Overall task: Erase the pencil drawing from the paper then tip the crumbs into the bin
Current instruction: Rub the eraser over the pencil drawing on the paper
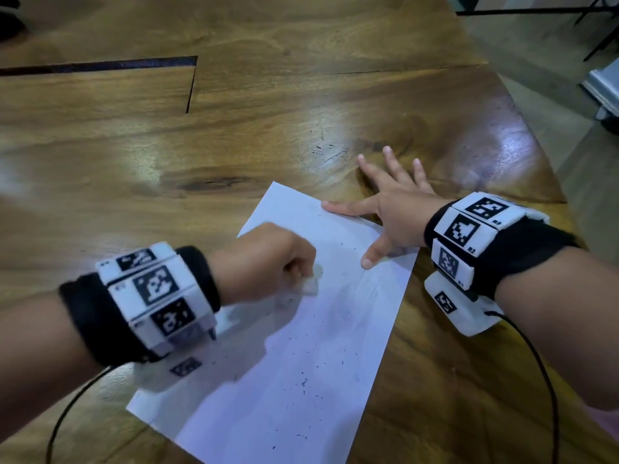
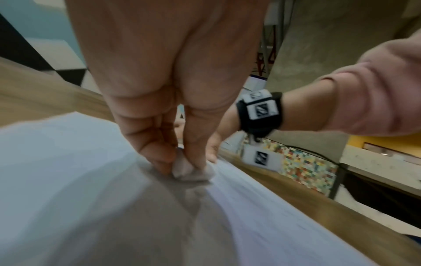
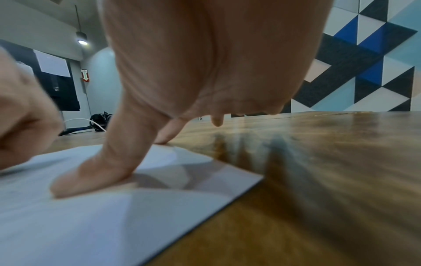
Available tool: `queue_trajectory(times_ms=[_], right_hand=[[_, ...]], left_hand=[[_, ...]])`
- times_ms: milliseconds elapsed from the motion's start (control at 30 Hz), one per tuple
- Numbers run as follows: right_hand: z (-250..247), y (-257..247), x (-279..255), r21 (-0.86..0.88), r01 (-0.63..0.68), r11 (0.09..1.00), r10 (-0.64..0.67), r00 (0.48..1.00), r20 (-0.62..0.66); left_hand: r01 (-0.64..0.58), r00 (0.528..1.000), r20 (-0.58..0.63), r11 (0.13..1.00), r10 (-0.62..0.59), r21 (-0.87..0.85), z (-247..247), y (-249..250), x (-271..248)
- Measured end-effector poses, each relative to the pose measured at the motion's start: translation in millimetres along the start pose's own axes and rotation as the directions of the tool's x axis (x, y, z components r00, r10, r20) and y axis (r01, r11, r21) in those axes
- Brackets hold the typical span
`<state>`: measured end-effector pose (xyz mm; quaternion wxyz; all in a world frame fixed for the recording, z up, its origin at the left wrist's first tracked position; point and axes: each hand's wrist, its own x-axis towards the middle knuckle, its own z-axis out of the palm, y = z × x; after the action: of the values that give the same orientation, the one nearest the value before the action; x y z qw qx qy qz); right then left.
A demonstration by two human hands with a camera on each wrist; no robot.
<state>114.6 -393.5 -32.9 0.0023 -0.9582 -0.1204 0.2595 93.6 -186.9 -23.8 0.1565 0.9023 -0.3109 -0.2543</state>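
Observation:
A white sheet of paper (image 1: 301,346) lies at an angle on the wooden table (image 1: 234,135), speckled with dark eraser crumbs (image 1: 303,383). My left hand (image 1: 268,262) pinches a small white eraser (image 1: 310,284) and presses it onto the paper's upper middle; the left wrist view shows the eraser (image 2: 182,168) between thumb and fingers, blurred. My right hand (image 1: 395,202) lies spread flat, its thumb (image 3: 95,171) and index finger pressing the paper's right edge, the other fingers on the table. No pencil lines are clear; the bin is out of view.
The table's right edge (image 1: 536,128) slants close to my right hand, with floor beyond. A dark slot (image 1: 100,66) cuts the tabletop at the far left. Cables trail from both wrist bands over the near table.

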Motion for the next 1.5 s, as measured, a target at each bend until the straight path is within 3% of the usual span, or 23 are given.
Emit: queue_trajectory(times_ms=[100, 167, 267, 367, 433, 467, 533, 633, 700, 867, 933, 1000, 1067, 1200, 1267, 1433, 1500], right_hand=[[0.8, -0.2, 0.9, 0.004, -0.011, 1.0, 0.011, 1.0, 0.013], [1.5, -0.3, 1.6, -0.002, -0.01, 1.0, 0.01, 1.0, 0.016], [2.5, 1.4, 3.1, -0.001, -0.008, 1.0, 0.008, 1.0, 0.009], [2.3, 1.4, 3.1, -0.002, -0.003, 1.0, 0.003, 1.0, 0.007], [1.5, 0.4, 2.4, 0.008, -0.006, 1.0, 0.006, 1.0, 0.011], [1.5, -0.5, 2.3, 0.011, -0.006, 1.0, 0.006, 1.0, 0.011], [2.1, -1.2, 2.0, 0.013, -0.001, 1.0, 0.001, 1.0, 0.004], [2.0, -0.8, 1.1, 0.021, -0.006, 1.0, 0.006, 1.0, 0.009], [0.6, -0.6, 1.3, 0.016, -0.007, 1.0, 0.006, 1.0, 0.015], [1.4, -0.4, 2.0, 0.027, -0.003, 1.0, 0.003, 1.0, 0.017], [1.6, -0.9, 2.1, 0.022, -0.007, 1.0, 0.006, 1.0, 0.02], [1.5, -0.9, 1.9, 0.018, -0.011, 1.0, 0.011, 1.0, 0.022], [1.1, -0.6, 2.1, 0.013, -0.013, 1.0, 0.013, 1.0, 0.025], [1.3, -0.5, 3.0, 0.005, -0.015, 1.0, 0.015, 1.0, 0.027], [1.9, -0.9, 3.0, 0.002, -0.014, 1.0, 0.014, 1.0, 0.026], [1.5, -0.5, 2.0, -0.001, -0.014, 1.0, 0.014, 1.0, 0.027], [2.2, -0.1, 3.3, -0.012, -0.014, 1.0, 0.014, 0.999, 0.029]], left_hand=[[0.059, 0.967, -0.249, 0.998, -0.06, -0.011, -21.8, -6.6, 29.0], [0.069, 0.956, -0.285, 0.997, -0.072, -0.019, -22.3, -8.2, 38.5], [0.005, 0.968, -0.252, 1.0, -0.007, -0.009, 0.3, -10.1, 15.6], [-0.112, 0.991, -0.073, 0.993, 0.109, -0.043, 23.3, -8.5, -25.8], [-0.103, 0.994, 0.019, 0.994, 0.104, -0.048, 22.3, -9.3, -29.4], [-0.093, 0.996, 0.005, 0.995, 0.093, -0.033, 16.5, -9.8, -22.4], [-0.025, 0.99, -0.143, 0.999, 0.019, -0.041, 0.4, -11.1, 0.3], [0.104, 0.943, -0.311, 0.993, -0.116, -0.055, -14.0, -14.0, 25.9], [0.091, 0.951, -0.292, 0.995, -0.1, -0.044, -6.0, -11.0, 17.0], [-0.033, 0.998, -0.061, 0.998, 0.03, -0.061, 18.6, -1.0, -18.3], [0.043, 0.992, -0.112, 0.996, -0.052, -0.077, 8.6, -5.5, -6.9], [0.118, 0.962, -0.237, 0.988, -0.138, -0.097, -1.7, -10.9, 5.5], [0.128, 0.946, -0.286, 0.987, -0.15, -0.096, -1.9, -11.2, 6.4], [0.016, 0.996, -0.084, 0.998, -0.02, -0.055, 15.5, -7.8, -21.6], [0.016, 1.0, -0.002, 0.999, -0.016, -0.049, 13.1, -9.1, -21.0], [0.116, 0.967, -0.214, 0.986, -0.14, -0.118, -2.8, -6.7, 14.9], [0.119, 0.961, -0.236, 0.985, -0.145, -0.121, 2.5, -4.0, 11.5]])
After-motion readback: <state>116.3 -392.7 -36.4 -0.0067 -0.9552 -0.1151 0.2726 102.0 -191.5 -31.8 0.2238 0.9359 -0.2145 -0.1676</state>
